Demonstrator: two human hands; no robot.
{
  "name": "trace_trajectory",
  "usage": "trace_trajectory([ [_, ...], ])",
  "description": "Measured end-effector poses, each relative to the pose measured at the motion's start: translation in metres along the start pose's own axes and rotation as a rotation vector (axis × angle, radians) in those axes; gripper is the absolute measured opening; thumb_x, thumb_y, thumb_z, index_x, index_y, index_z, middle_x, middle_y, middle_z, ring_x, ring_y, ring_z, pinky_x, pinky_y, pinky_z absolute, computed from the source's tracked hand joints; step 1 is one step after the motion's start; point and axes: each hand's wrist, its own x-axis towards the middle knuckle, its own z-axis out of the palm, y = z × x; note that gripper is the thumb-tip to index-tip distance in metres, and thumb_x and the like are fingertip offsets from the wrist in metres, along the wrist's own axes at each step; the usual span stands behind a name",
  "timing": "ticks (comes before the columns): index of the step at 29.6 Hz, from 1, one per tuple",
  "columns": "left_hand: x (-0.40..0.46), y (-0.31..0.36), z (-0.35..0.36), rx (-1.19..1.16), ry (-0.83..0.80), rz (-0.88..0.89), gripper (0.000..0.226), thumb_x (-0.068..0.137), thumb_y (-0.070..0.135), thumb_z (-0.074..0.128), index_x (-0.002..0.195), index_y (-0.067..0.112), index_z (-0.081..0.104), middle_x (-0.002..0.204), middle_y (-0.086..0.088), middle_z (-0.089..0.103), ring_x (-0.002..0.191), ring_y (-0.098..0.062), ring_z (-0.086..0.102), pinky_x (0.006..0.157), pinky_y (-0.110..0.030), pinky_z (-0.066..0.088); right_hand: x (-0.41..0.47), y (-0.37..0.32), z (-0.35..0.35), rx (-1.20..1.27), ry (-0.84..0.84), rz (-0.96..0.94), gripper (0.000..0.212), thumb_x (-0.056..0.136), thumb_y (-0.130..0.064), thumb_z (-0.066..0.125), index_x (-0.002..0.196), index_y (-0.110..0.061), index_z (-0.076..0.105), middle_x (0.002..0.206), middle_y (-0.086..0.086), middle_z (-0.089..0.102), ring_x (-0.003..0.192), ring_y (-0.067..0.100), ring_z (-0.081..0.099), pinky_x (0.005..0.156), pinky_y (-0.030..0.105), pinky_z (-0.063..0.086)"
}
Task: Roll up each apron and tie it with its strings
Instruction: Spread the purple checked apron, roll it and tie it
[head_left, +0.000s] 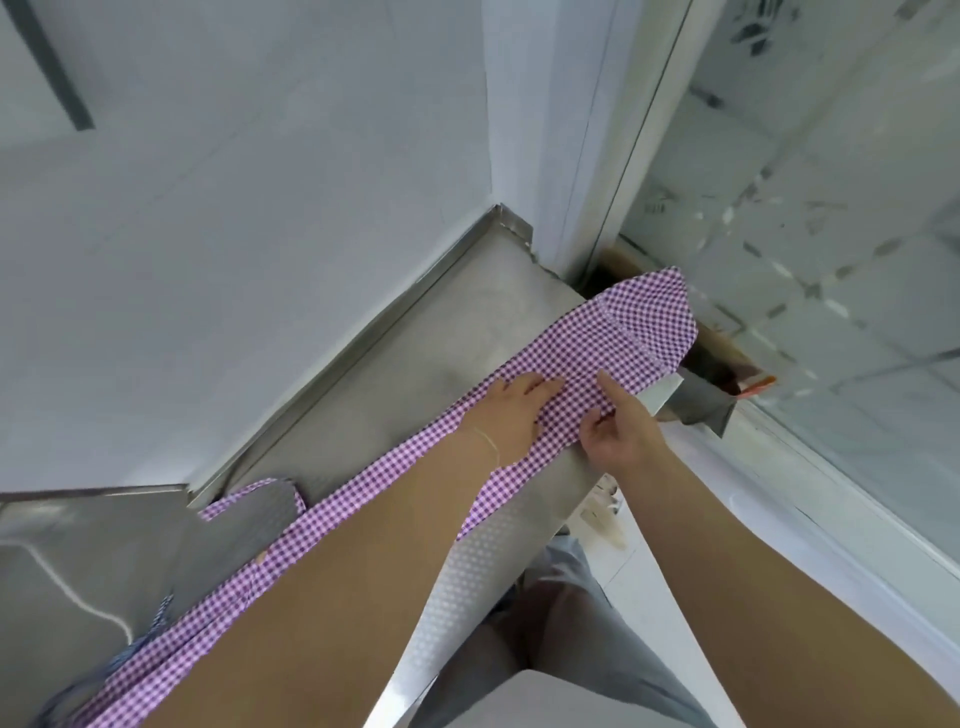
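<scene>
Near the far end of the steel counter (457, 322), my left hand (511, 410) lies flat, fingers straight, pressing the purple checked apron (613, 338). My right hand (615, 434) sits at the front edge, thumb on top and fingers curled under the cloth, pinching its near hem. From here the apron runs as a long folded band along the front edge toward the counter's near end, its far end just past the far corner by the glass partition (831, 234). I judge I'm squaring the band before rolling. To do it well I should align the edges, smooth the creases outward with the flat palm, and leave the strings free for tying.
</scene>
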Motion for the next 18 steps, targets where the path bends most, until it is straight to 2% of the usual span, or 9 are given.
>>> trace_trajectory([
  [6,0.016,-0.002,-0.015,-0.154,-0.041,-0.040,0.073,0.091,0.029,0.061,0.151,0.029,0.020,0.156,-0.001,0.022,0.141,-0.029,0.024,0.117,-0.045,0.023,0.021,-0.034,0.000,0.136,-0.067,0.029,0.041,0.093,-0.024,0.060,0.133,-0.017,0.051,0.124,0.004,0.058,0.095,0.019,0.060,0.047,0.020,0.053],
  [8,0.023,-0.004,-0.027,-0.387,-0.100,-0.145,0.067,0.095,0.039,0.055,0.151,0.026,0.021,0.154,-0.002,0.030,0.141,-0.026,0.029,0.116,-0.042,0.024,0.020,-0.044,0.004,0.074,-0.082,0.011,0.043,0.097,-0.022,0.053,0.139,-0.016,0.047,0.127,0.004,0.056,0.102,0.023,0.058,0.060,0.027,0.059],
  [9,0.032,0.000,-0.035,-0.605,-0.157,-0.242,0.062,0.097,0.047,0.046,0.151,0.024,0.024,0.151,-0.002,0.037,0.139,-0.026,0.032,0.115,-0.044,0.025,0.017,-0.050,0.001,0.004,-0.097,-0.047,0.046,0.098,-0.021,0.051,0.143,-0.016,0.040,0.133,0.004,0.051,0.112,0.026,0.054,0.074,0.032,0.060],
  [11,0.036,-0.010,-0.054,-1.073,-0.299,-0.438,0.072,0.094,0.065,0.022,0.150,0.020,0.029,0.147,-0.003,0.044,0.137,-0.029,0.034,0.113,-0.054,0.025,0.005,-0.032,-0.002,-0.327,-0.134,-0.251,0.048,0.099,-0.018,0.047,0.145,-0.011,0.033,0.138,0.001,0.045,0.122,0.025,0.049,0.091,0.025,0.053],
  [13,0.036,-0.020,-0.071,-1.268,-0.362,-0.483,0.094,0.084,0.078,0.009,0.149,0.012,0.029,0.150,-0.010,0.040,0.140,-0.034,0.030,0.112,-0.058,0.023,-0.003,-0.003,-0.006,-0.875,-0.183,-0.695,0.035,0.101,-0.027,0.041,0.132,-0.011,0.044,0.124,-0.004,0.053,0.109,0.015,0.057,0.081,0.015,0.048],
  [14,0.035,-0.027,-0.075,-1.324,-0.322,-0.518,0.103,0.080,0.083,0.009,0.149,0.009,0.029,0.151,-0.014,0.037,0.141,-0.035,0.030,0.111,-0.057,0.025,-0.004,0.014,-0.013,-1.186,-0.266,-1.003,0.038,0.100,-0.031,0.037,0.132,-0.013,0.046,0.123,-0.004,0.055,0.111,0.012,0.056,0.085,0.023,0.048],
  [16,0.033,-0.041,-0.081,-1.351,-0.251,-0.587,0.111,0.073,0.088,0.012,0.144,0.007,0.036,0.147,-0.015,0.042,0.136,-0.037,0.039,0.109,-0.051,0.033,0.018,0.040,-0.035,-1.757,-0.519,-1.414,0.057,0.093,-0.027,0.041,0.149,-0.023,0.030,0.145,0.002,0.044,0.135,0.028,0.040,0.105,0.050,0.041],
  [17,0.031,-0.050,-0.084,-1.357,-0.300,-0.548,0.111,0.070,0.089,0.011,0.139,0.007,0.041,0.140,-0.014,0.049,0.131,-0.035,0.044,0.108,-0.049,0.035,0.039,0.048,-0.047,-1.954,-0.545,-1.544,0.068,0.089,-0.026,0.047,0.151,-0.032,0.021,0.155,0.001,0.030,0.143,0.037,0.025,0.108,0.060,0.033],
  [18,0.026,-0.057,-0.087,-1.336,-0.369,-0.496,0.106,0.069,0.088,0.013,0.131,0.008,0.048,0.129,-0.011,0.055,0.123,-0.032,0.048,0.104,-0.045,0.038,0.051,0.051,-0.054,-2.046,-0.547,-1.538,0.075,0.085,-0.026,0.054,0.151,-0.038,0.019,0.159,-0.002,0.021,0.145,0.041,0.013,0.106,0.066,0.029],
])
